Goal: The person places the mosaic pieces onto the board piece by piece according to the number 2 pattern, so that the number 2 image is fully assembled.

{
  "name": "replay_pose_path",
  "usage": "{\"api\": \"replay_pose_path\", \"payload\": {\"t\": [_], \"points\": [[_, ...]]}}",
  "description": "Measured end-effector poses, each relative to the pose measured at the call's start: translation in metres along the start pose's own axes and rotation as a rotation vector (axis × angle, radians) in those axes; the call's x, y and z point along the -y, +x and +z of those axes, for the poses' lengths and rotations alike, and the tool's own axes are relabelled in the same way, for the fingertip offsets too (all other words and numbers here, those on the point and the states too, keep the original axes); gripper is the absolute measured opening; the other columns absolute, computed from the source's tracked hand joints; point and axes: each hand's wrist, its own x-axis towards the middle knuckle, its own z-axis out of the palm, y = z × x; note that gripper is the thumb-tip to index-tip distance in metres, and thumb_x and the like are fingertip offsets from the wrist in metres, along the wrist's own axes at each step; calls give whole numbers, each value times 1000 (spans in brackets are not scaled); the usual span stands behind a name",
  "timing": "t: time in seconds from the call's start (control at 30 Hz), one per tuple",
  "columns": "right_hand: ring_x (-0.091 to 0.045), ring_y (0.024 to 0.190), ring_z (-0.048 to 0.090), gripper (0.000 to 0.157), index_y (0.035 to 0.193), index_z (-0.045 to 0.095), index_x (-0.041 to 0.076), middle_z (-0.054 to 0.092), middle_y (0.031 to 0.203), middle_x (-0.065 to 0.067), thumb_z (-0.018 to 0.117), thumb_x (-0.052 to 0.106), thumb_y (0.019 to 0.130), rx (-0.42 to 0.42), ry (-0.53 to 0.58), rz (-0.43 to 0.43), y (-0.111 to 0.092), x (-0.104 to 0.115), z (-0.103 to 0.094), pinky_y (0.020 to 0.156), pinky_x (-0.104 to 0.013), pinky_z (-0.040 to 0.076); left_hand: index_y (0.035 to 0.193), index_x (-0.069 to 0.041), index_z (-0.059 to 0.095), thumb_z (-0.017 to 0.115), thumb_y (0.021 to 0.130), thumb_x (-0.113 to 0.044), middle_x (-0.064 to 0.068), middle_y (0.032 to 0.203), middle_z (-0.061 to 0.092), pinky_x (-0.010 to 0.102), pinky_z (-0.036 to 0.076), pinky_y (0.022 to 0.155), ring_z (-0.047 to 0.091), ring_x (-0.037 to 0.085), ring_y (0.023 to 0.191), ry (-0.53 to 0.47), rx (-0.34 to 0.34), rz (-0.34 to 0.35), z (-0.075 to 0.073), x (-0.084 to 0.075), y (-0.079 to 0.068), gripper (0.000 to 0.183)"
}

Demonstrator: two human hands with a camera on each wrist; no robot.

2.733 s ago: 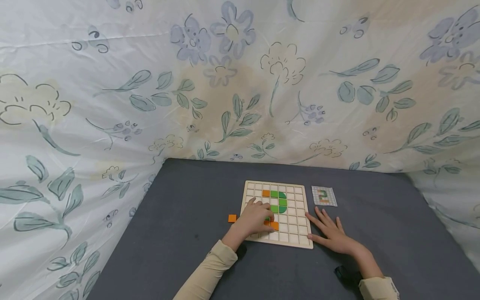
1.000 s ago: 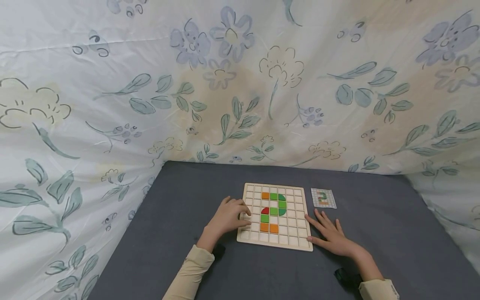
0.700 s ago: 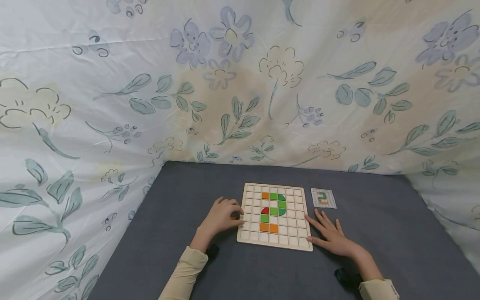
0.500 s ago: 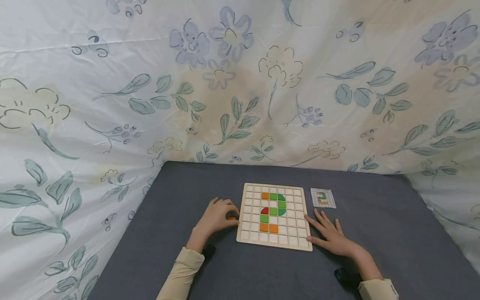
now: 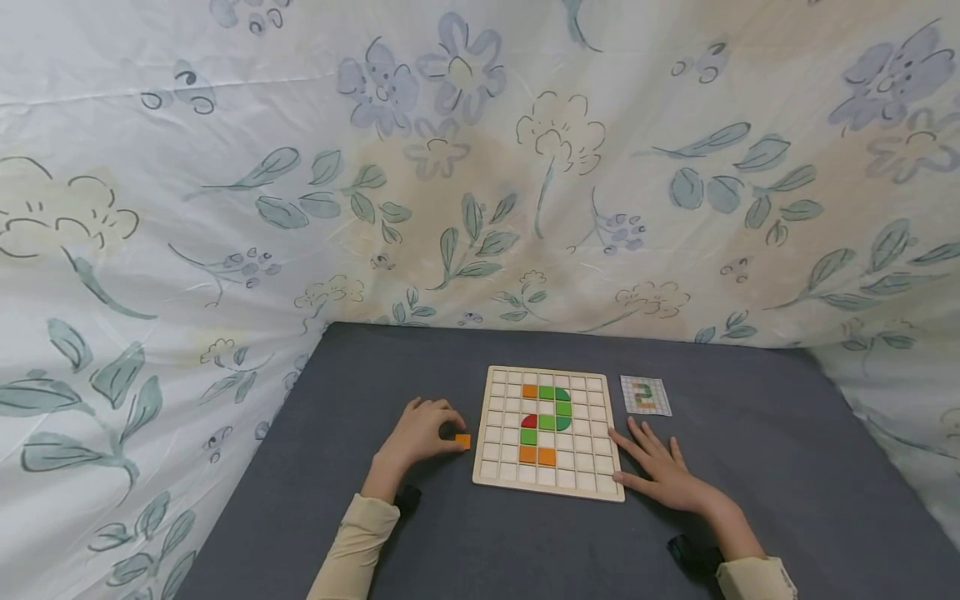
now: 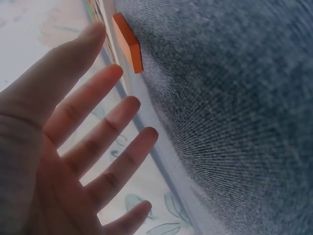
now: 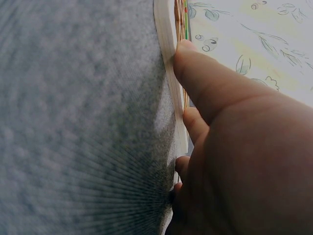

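Observation:
Left of the wooden grid board (image 5: pixel 585 467), an orange square tile (image 5: pixel 462 442) lies on the dark cloth. My left hand (image 5: pixel 422 431) is beside that tile; in the left wrist view its fingers are spread and the tile (image 6: pixel 128 43) sits just beyond the thumb and index fingertips, not held. My right hand (image 5: pixel 663 471) lies with fingers spread, thumb and index fingertip touching the board's right edge. On the board are several orange tiles (image 5: pixel 528 454), green squares (image 5: pixel 547 422), dark green rounded pieces (image 5: pixel 563 423) and one red rounded piece (image 5: pixel 530 422).
A small printed card (image 5: pixel 647 396) with a coloured grid pattern lies right of the board, beyond my right hand. Dark cloth (image 5: pixel 375 375) covers the table. A floral curtain (image 5: pixel 450 250) hangs behind and on both sides.
My left hand has withdrawn from the board leftward to the loose orange tile, uncovering the red piece and lower tiles. The right hand stays at the board's edge.

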Motion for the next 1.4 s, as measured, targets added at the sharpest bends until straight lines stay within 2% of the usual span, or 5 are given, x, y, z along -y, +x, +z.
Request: {"api": "replay_pose_path", "payload": {"t": [0.3,0.47,0.73,1.4], "points": [[-51,136,2,67,146,32,17,12,151,-27,59,40,89,-28,38,-41,-1,-2,3,96,-75,-9,92,-25,71,79,71,-39,-5,97,60,61,26,105,57,23,98,5,51,-4,2,3,-1,27],[-50,136,3,66,145,33,19,13,150,-28,59,39,88,-49,57,-60,-1,-3,4,95,-75,-9,91,-24,71,80,70,-37,-5,98,60,60,26,106,56,22,98,15,40,-18,2,3,-1,26],[-51,136,2,68,146,32,17,11,151,-27,59,41,88,-21,39,-23,0,-6,5,97,-74,-9,87,-24,70,79,71,-36,-6,97,59,58,27,106,56,21,97,38,28,-26,3,4,-1,22],[-51,136,2,68,146,31,16,10,151,-27,58,41,89,-6,21,-17,1,-5,4,97,-74,-9,90,-25,70,77,74,-37,-6,99,60,56,28,106,56,21,97,90,22,-15,4,2,0,22]]}}
